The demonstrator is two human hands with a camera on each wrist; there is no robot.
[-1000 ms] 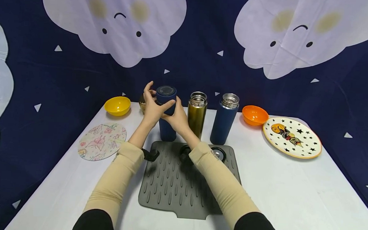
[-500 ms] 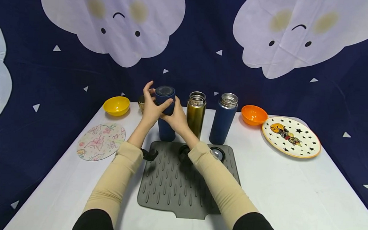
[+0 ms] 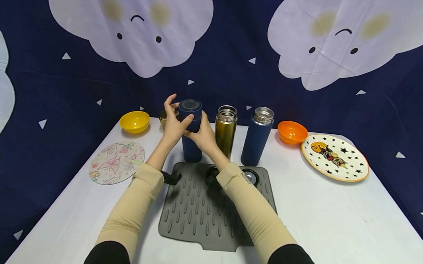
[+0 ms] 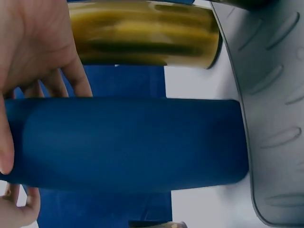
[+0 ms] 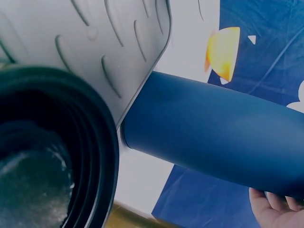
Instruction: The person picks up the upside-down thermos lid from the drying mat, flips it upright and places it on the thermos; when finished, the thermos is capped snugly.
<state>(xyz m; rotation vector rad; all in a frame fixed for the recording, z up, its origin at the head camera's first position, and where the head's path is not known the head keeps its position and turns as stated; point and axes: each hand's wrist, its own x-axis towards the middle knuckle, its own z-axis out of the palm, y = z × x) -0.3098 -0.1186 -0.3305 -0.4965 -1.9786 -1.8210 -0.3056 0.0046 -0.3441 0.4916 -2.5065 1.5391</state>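
Observation:
A navy blue insulated bottle stands upright behind the grey mat, with a dark-topped lid on its mouth. My left hand holds the lid between thumb and fingers, its index finger raised. Lower down, around the upper body of the bottle, my right hand grips with thumb in front and fingers behind. Seen from the left wrist, the bottle lies across the view, the right hand around it. The right wrist view shows the bottle's base close to the mat and the right fingertips against its side.
An uncapped gold bottle and an uncapped blue bottle stand to the right. Black lids lie on the ridged grey mat. Bowls, yellow and orange, and plates flank them.
My left thumb has swung leftward across the front of the lid. The right hand and the bottle stay in place.

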